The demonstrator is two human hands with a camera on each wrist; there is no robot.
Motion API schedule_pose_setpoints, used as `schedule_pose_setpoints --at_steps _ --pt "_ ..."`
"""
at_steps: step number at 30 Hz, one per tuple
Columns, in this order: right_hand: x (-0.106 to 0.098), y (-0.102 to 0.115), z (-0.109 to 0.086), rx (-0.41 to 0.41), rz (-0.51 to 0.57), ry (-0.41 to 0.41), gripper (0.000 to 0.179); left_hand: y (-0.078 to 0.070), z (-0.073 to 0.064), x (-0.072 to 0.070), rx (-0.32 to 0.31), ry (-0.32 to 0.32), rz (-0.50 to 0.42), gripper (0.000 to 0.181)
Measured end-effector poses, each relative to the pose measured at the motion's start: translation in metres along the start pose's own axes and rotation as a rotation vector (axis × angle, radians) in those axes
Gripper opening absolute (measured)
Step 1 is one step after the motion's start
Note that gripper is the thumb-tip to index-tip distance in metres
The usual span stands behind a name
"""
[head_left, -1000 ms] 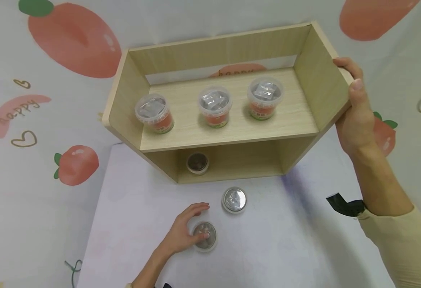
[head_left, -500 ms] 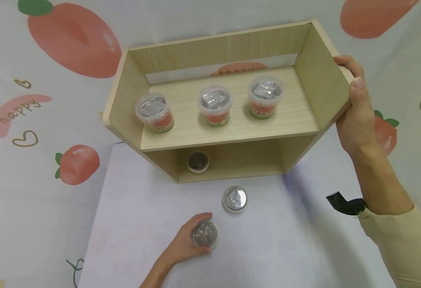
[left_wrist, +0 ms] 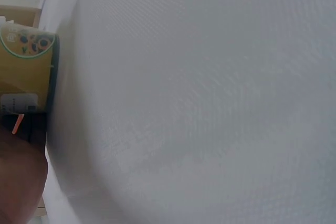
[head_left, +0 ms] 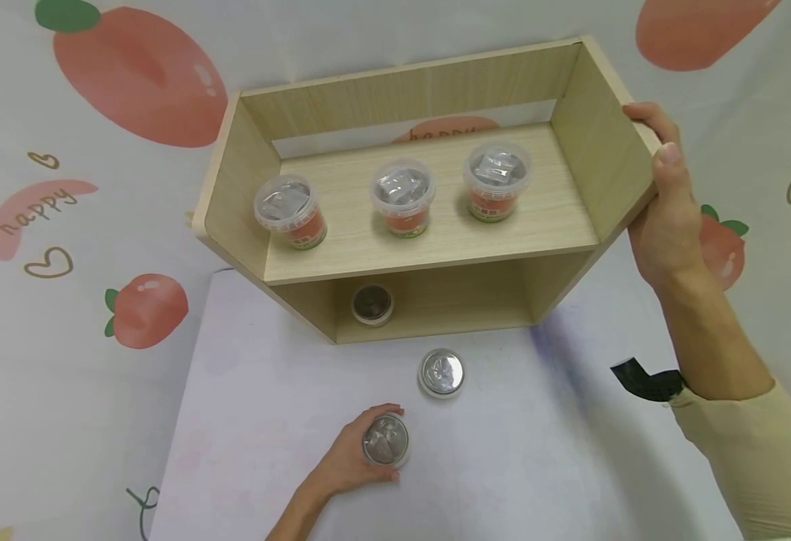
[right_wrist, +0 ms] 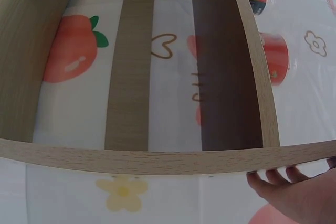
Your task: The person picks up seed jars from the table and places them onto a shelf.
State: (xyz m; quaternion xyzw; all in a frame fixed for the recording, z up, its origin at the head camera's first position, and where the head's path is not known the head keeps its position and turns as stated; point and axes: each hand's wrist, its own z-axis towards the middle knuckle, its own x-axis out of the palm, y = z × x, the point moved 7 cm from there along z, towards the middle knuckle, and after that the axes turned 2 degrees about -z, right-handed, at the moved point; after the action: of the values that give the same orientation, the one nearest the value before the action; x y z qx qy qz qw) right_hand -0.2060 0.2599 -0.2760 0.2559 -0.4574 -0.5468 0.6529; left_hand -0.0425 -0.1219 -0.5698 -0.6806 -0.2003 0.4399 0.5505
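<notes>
My left hand [head_left: 354,454] grips a tub [head_left: 386,441] with a silvery foil top, thumb and fingers on opposite sides of it. Seen from the left wrist, that tub [left_wrist: 25,74] has a yellow label with a picture on it. My right hand [head_left: 672,210] holds the right side panel of a pale wooden two-tier shelf [head_left: 429,259], fingers over its edge. On the upper tier stand three clear-lidded red tubs: a left tub [head_left: 291,213], a middle tub [head_left: 403,197] and a right tub [head_left: 496,182].
Inside the lower tier, near its left wall, stands another tub [head_left: 372,304]. A foil-topped tub [head_left: 441,373] stands on the white table [head_left: 503,451] in front of the shelf. Fruit-printed cloth [head_left: 145,83] hangs behind and to both sides.
My left thumb has moved off the tub's top to its near side, and the fingers have closed in on its far side. The right hand stays on the shelf panel.
</notes>
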Motion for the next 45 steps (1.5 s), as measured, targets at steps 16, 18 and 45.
schedule_pose_setpoints --at_steps 16,18,45 --pt "0.0 0.0 0.0 -0.003 -0.002 -0.004 0.056 0.002 0.0 0.0 -0.095 -0.015 0.031 0.092" --pt "0.001 -0.001 0.001 0.002 0.008 -0.004 0.056 0.002 0.001 0.0 -0.117 -0.022 0.033 0.091" --pt "0.001 -0.001 0.001 0.0 -0.005 -0.009 0.056 -0.019 0.016 -0.018 -0.063 -0.132 0.015 0.09"
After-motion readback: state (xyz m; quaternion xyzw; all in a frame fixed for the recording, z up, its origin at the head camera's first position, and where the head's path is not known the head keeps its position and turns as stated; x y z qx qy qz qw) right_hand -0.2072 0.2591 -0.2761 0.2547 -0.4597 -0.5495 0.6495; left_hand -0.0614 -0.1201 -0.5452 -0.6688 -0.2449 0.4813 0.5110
